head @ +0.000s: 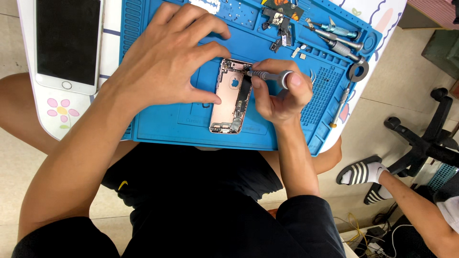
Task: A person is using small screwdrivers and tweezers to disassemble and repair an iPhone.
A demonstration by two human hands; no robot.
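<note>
While both hands work at the centre of the blue mat [158, 126], findings:
Phone shell: opened rose-gold phone shell [231, 95] lies flat on the mat, between the hands.
Left hand: left hand [167, 59] spread, thumb pressing the shell's left edge.
Right hand: right hand [279, 91] clenched around grey screwdriver [268, 75], tip at the shell's upper right.
Nearby: white phone [67, 43] on the surface, far left.
</note>
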